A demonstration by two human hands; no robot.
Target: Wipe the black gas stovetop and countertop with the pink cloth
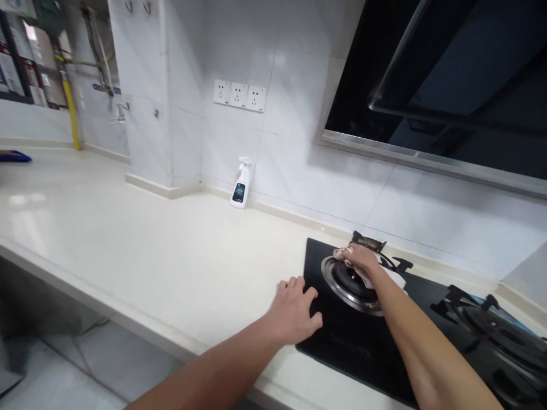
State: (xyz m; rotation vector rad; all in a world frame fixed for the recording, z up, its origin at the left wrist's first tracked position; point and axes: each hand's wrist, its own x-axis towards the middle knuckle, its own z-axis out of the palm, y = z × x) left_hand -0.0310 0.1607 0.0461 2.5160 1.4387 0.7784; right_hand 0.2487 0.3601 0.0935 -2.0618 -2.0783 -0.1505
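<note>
My right hand is closed on a pale cloth, pressed against the far side of the left gas burner. Part of the cloth bunches out past the fingers, and the rest hangs below the wrist. My left hand rests at the left edge of the black glass cooktop, fingers spread and holding nothing. Behind the left burner, a black pan support leans toward the wall, partly hidden by my right hand.
A white spray bottle stands against the back wall. The right burner carries its pan support. A dark range hood overhangs the cooktop. Wall sockets and a yellow pipe are farther left, above the pale countertop.
</note>
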